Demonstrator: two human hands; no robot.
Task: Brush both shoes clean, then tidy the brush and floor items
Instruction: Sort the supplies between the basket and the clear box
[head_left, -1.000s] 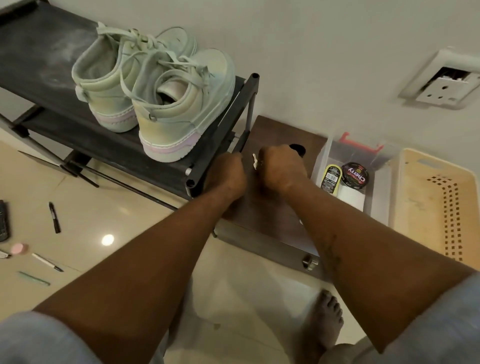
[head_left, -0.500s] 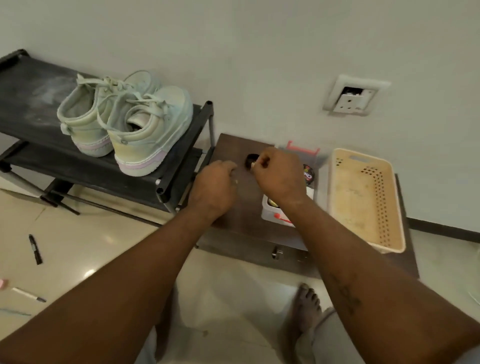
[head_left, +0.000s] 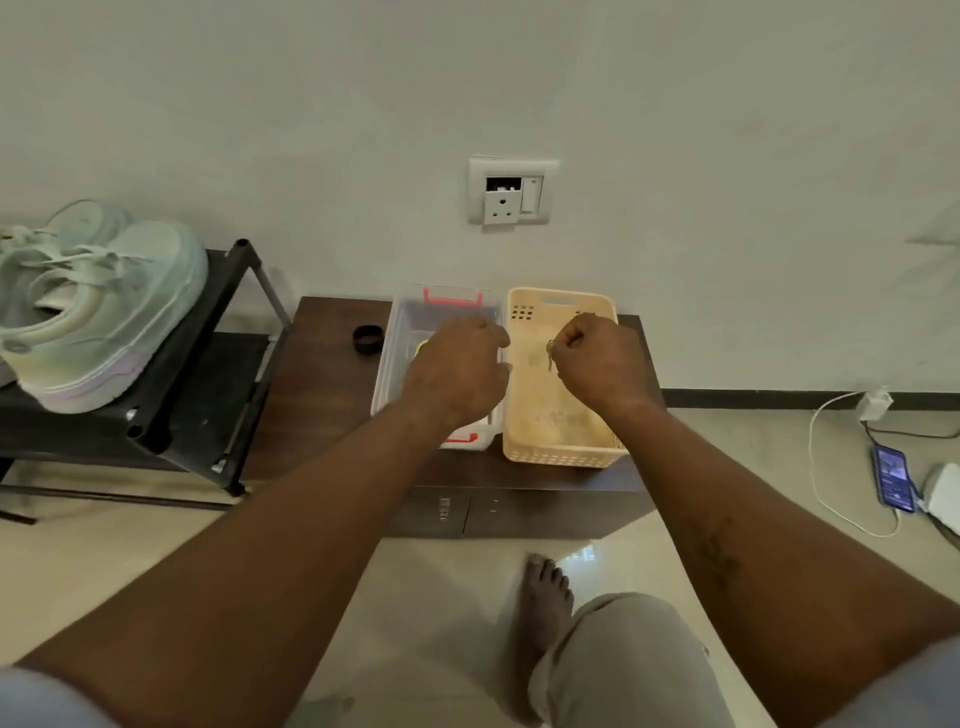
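Note:
Two pale green shoes (head_left: 93, 306) stand side by side on the black shoe rack (head_left: 208, 395) at the left. My left hand (head_left: 457, 371) hovers over the clear plastic box (head_left: 387, 364), fingers loosely curled, with nothing visible in it. My right hand (head_left: 597, 358) is above the beige basket (head_left: 561, 452) and pinches a small thin metal item (head_left: 550, 356) that hangs from its fingers. No brush is in view. Most of the box's contents are hidden by my left hand.
Box and basket sit on a low dark brown cabinet (head_left: 322, 415) against the wall, next to a small black round cap (head_left: 368, 339). A phone (head_left: 893, 478) on a white cable lies on the floor at the right. My bare foot (head_left: 545, 603) is below the cabinet.
Both hands moved right from the cabinet's left part and parted: the left is now over the clear box, the right over the basket. The view swung right, and the floor pens left the frame.

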